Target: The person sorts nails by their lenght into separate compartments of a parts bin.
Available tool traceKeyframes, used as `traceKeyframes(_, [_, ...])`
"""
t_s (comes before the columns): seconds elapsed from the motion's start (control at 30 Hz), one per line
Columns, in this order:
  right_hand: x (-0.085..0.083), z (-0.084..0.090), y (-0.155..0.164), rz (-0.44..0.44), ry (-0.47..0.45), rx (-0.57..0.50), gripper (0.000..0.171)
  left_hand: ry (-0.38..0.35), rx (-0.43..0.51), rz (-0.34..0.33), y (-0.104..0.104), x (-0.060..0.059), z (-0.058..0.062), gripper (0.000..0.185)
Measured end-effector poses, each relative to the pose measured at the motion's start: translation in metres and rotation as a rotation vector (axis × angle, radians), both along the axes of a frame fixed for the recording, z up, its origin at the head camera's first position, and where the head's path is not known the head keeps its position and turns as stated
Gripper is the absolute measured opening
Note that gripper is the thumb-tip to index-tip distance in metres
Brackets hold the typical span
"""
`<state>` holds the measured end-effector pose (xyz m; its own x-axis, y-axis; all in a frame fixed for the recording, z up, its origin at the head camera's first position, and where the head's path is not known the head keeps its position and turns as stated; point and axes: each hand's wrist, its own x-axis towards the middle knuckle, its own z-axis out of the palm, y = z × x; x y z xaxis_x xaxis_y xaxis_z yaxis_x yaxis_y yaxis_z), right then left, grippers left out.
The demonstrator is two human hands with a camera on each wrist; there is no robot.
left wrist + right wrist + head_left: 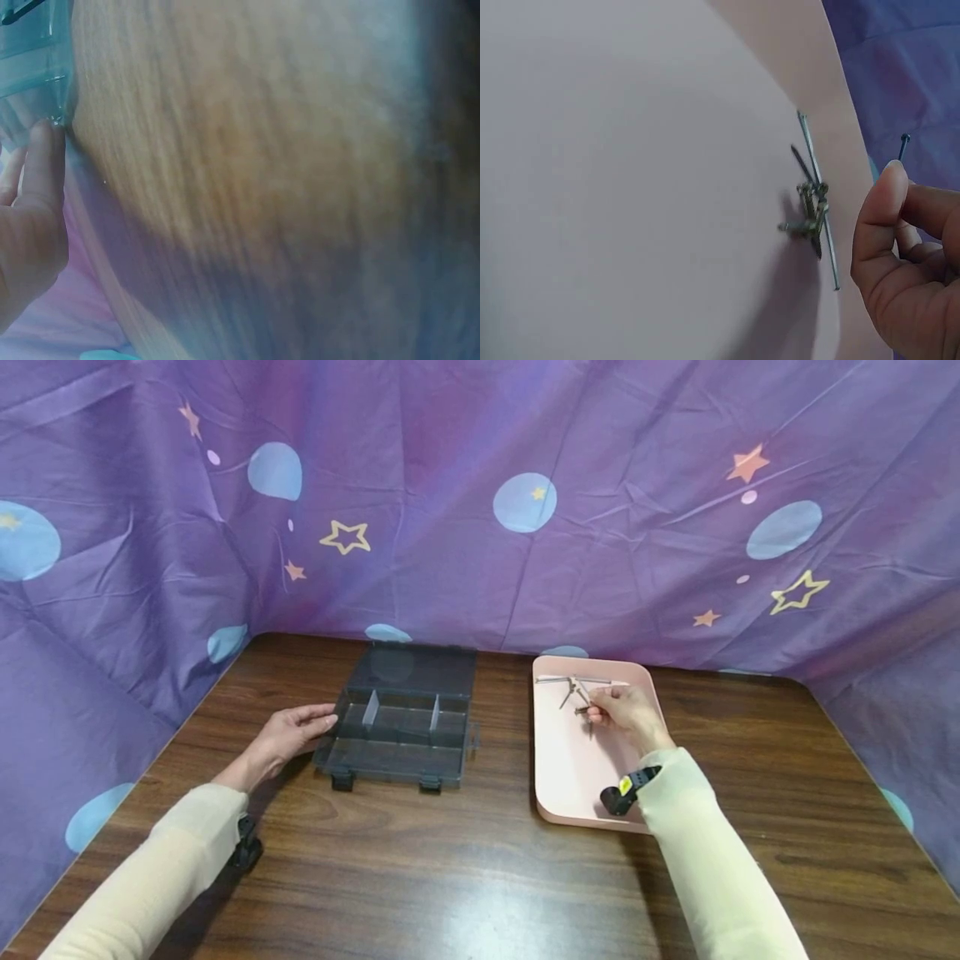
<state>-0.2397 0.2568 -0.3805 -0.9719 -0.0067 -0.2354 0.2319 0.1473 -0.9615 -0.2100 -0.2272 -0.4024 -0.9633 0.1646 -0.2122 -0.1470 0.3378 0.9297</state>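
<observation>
My right hand (621, 717) pinches a headed fastener (904, 147) over the pink tray (562, 777); my left hand (287, 737), unclenched, touches the compartment box (397, 763), presumably steadying it.

Pale cream long sleeves (161, 847); black left wrist camera (246, 847); black right wrist camera (617, 802), small yellow patch (626, 786).

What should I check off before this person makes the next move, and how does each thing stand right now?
1. Right-hand grip has one fastener pinched: ok.
2. Firmness of that pinch: cannot tell.
3. Left-hand grip touches the box at its left side: ok.
4. Box lid is open: ok.
5. Both dividers stand upright inside: ok.
6. Remaining fasteners lie spread apart: not ok, several cross in a cluster in the tray.
</observation>
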Motion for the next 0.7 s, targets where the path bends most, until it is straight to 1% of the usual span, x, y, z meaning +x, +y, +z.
traceKeyframes(0.1, [-0.002,0.002,-0.004,0.025,0.005,-0.016,0.014,-0.003,-0.002,0.005,0.001,0.000,0.001,0.055])
traceKeyframes(0.23, [-0.004,0.007,-0.013,0.030,0.005,-0.016,0.016,-0.005,-0.002,0.006,0.001,0.000,0.001,0.055])
traceKeyframes(0.37, [-0.006,0.014,-0.025,0.033,0.016,-0.019,0.013,-0.004,0.016,0.003,0.001,-0.001,0.000,0.053])
traceKeyframes(0.5, [-0.008,0.019,-0.040,0.041,0.029,-0.050,0.011,-0.008,0.023,0.002,0.000,-0.002,-0.001,0.053])
traceKeyframes(0.7, [-0.011,0.023,-0.070,0.053,0.041,-0.097,0.013,-0.006,0.026,0.005,0.002,-0.001,0.000,0.053])
